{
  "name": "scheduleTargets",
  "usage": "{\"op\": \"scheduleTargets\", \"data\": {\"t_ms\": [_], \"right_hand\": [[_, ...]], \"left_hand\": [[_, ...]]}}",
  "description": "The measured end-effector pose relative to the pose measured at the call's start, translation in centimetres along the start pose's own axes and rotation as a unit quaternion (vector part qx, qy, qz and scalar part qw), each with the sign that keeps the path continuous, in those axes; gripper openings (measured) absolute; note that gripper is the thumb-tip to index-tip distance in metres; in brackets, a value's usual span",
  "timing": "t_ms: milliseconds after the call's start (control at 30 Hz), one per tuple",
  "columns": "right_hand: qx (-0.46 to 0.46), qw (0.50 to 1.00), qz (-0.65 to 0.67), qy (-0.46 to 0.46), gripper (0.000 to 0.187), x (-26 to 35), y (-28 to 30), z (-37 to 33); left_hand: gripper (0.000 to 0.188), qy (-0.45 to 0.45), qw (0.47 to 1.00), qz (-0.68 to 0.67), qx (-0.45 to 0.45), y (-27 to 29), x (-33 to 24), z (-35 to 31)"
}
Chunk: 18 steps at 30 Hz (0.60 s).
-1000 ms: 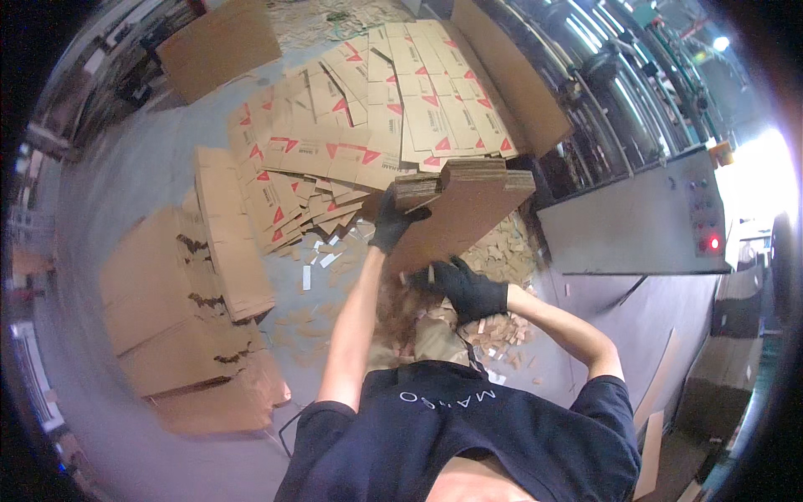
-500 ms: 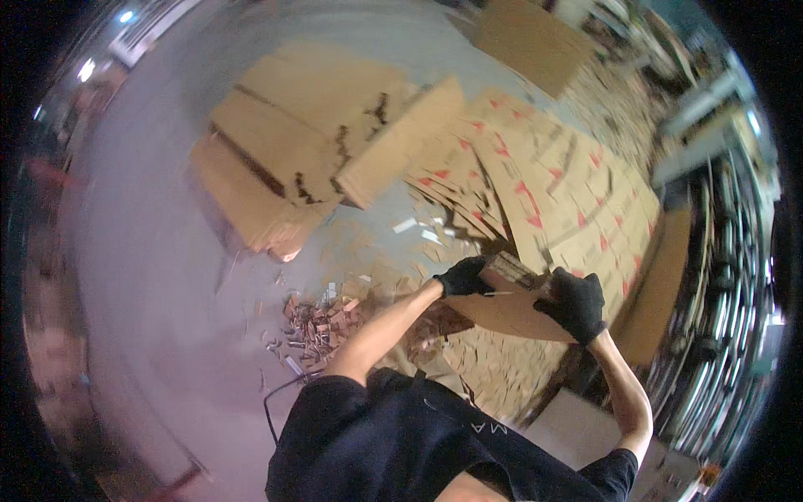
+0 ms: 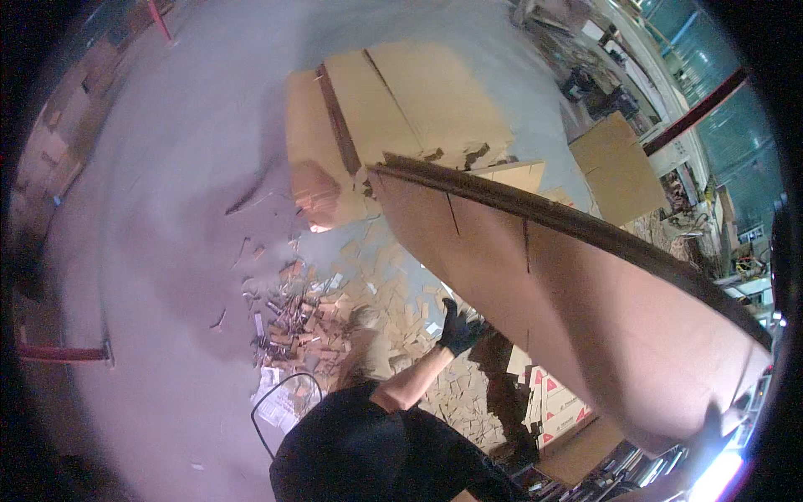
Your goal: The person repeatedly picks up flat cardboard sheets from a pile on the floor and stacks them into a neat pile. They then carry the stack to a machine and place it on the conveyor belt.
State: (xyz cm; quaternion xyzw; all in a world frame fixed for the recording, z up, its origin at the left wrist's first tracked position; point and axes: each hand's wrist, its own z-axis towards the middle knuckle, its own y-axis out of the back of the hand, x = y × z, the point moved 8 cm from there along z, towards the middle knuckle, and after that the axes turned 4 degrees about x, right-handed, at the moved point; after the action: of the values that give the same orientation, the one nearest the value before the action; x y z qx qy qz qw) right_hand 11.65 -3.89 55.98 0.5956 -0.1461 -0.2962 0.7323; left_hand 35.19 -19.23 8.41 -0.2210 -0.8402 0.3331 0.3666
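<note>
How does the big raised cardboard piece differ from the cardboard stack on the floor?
The raised cardboard piece tilts above the floor beside the left hand, while the cardboard stack lies on it, farther off. The raised cardboard piece shows short dark slits near its thick upper edge; the cardboard stack has long dark lines across its top. Both are brown cardboard.

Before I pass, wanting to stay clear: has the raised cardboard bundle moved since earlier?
Yes: the bundle shifted toward the floor stack; apart in the view earlier, they now overlap there.
</note>
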Motion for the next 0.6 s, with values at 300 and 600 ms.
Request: {"op": "scheduleTargets", "data": {"t_ms": [300,600], "right_hand": [[0.159,0.974,0.031,-0.161,0.036,-1.4,-24.4,-13.7],[0.32,0.888,0.329,0.039,0.029,47.9,-46.7,-11.9]], "left_hand": [[0.074,-0.233,0.856,0.21,0.412,-20.3,-18.8,-4.1],[0.07,-0.41,0.772,0.441,0.203,-37.5,-64.5,-16.6]]}}
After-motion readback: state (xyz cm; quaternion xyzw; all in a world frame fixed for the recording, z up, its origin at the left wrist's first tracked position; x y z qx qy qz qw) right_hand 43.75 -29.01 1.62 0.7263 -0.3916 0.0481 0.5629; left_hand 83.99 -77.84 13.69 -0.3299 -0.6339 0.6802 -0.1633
